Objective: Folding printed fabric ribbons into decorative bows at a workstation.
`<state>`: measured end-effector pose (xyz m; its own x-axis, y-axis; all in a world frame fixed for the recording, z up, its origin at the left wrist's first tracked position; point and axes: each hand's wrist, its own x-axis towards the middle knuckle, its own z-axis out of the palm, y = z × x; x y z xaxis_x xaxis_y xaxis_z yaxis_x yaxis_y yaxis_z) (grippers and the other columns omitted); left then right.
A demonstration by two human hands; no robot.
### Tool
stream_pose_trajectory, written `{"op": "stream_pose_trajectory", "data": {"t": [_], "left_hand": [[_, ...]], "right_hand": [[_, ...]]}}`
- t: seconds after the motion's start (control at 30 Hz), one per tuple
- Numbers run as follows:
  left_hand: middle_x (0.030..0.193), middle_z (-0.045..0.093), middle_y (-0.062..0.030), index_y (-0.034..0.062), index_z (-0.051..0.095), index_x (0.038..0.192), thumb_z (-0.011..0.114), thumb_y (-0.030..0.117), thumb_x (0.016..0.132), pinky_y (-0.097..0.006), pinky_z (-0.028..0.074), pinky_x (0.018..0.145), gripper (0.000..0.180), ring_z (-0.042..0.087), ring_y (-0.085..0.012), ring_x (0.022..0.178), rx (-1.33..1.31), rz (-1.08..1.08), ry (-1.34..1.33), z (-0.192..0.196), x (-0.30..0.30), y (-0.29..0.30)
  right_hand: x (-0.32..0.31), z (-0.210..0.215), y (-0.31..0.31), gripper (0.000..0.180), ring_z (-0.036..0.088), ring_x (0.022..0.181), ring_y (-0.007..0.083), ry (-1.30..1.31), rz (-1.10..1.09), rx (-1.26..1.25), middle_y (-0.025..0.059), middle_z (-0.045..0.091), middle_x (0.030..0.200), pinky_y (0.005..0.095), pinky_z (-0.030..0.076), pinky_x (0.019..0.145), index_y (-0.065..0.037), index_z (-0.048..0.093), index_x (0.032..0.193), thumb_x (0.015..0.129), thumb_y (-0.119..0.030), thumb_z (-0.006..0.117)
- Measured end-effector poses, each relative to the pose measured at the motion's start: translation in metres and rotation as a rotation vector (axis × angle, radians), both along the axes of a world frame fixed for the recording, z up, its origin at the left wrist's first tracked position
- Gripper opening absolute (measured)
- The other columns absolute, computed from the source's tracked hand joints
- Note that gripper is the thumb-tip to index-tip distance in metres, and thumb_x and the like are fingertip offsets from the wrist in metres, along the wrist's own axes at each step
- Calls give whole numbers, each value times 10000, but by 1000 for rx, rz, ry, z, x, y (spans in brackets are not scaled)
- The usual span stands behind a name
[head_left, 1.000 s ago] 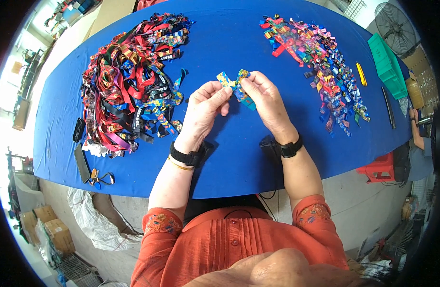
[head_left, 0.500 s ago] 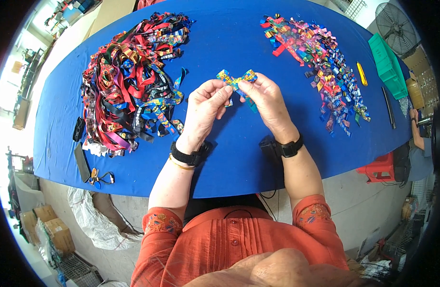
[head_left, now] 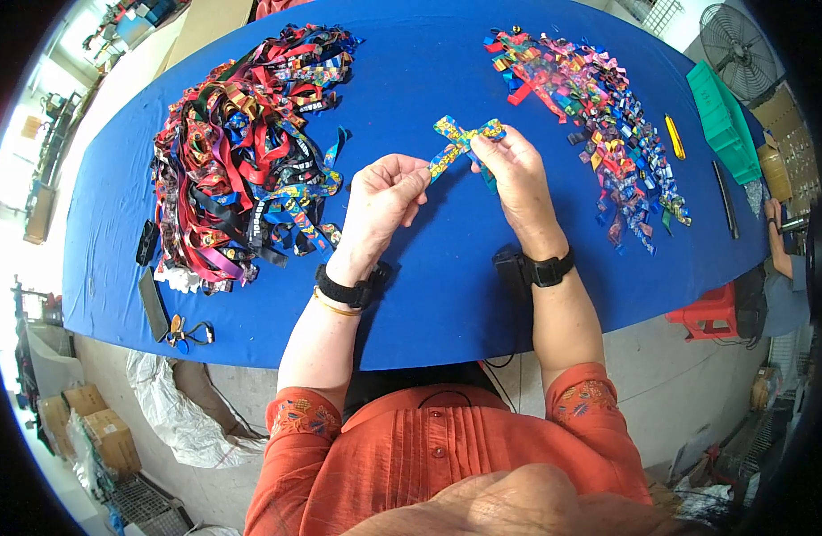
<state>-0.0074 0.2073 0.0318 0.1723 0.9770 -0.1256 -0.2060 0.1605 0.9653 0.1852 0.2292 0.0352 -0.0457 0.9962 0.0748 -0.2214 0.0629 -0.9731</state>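
Between my two hands, above the blue tablecloth, is a ribbon bow (head_left: 460, 138) in blue and yellow print, with two loops and hanging tails. My left hand (head_left: 389, 195) pinches the end of one tail between thumb and fingers. My right hand (head_left: 511, 174) grips the bow by its right loop, near the knot, thumb on top. A blue-green tail hangs below the right fingers. To the left lies a big heap of long printed ribbons (head_left: 223, 161), mostly red, black and blue. On the right is a spread pile of small tied bows (head_left: 616, 134) in many colours.
Right of the bows lie a yellow utility knife (head_left: 675, 138), a dark rod (head_left: 725, 200) and a green plastic crate (head_left: 724, 121). At the table's left edge are a dark case (head_left: 153, 304) and small scissors (head_left: 191, 334). Another person's arm (head_left: 780, 241) shows at far right.
My left hand has let go of the bow's left loop and now pulls on a tail. The right hand has moved slightly right with the bow, which has tilted and shows its crossed shape.
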Motion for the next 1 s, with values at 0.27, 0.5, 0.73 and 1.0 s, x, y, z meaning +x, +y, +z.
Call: {"op": "stream_pose_trajectory", "data": {"t": [0.27, 0.5, 0.73, 1.0], "left_hand": [[796, 669, -28, -8, 656, 1030, 621, 74, 920, -195, 463, 562, 141, 589, -65, 615, 42, -24, 22, -9, -2, 4], [967, 698, -32, 1, 689, 1072, 602, 104, 945, -215, 479, 770, 184, 603, -66, 838, 319, 72, 185, -9, 3, 2], [816, 651, 28, 45, 659, 1004, 579, 175, 987, -195, 438, 632, 154, 557, -38, 726, 238, 70, -10, -7, 10, -2], [733, 554, 68, 110, 592, 915, 548, 208, 1006, -157, 313, 491, 140, 420, 2, 572, 146, 139, -164, -4, 12, -5]], "right_hand": [[3, -2, 0, 124, 583, 758, 60, -30, 36, 31, 12, 650, 894, 215, 478, 670, -36, 607, 1011, 953, -146, 610], [-4, -3, -5, 127, 573, 762, 46, -152, 223, 55, 4, 646, 882, 203, 459, 657, -34, 606, 1001, 957, -153, 617], [-9, -1, -9, 144, 587, 788, 40, -133, 303, -5, 11, 665, 911, 202, 467, 660, -28, 613, 1051, 966, -144, 615], [-18, -2, -13, 191, 597, 810, 37, -31, 359, -38, 13, 671, 934, 199, 482, 673, -21, 610, 1085, 968, -171, 625]]}}
